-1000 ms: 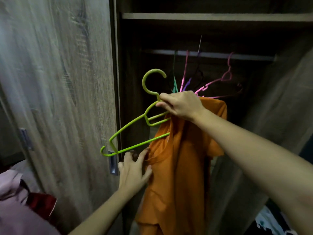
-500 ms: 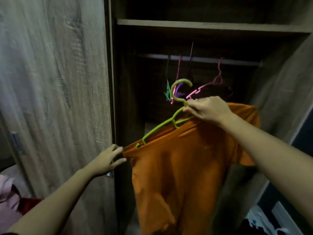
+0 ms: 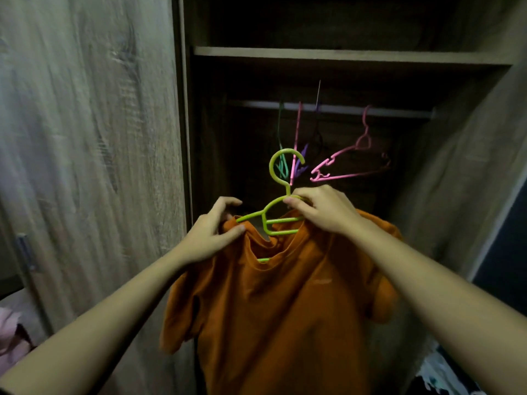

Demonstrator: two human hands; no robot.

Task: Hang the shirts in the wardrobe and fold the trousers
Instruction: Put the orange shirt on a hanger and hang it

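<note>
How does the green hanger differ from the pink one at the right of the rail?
The green hanger carries the orange shirt; the pink hanger is bare. The green hanger is below the rail with its hook free, gripped by the right hand while the left hand pinches the shirt's collar; the pink hanger hangs on the rail. Both are thin coloured hangers with a hook.

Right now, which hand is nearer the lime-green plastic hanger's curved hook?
Right. The right hand grips the hanger just below its hook; the left hand pinches the orange shirt collar, lower left.
</note>
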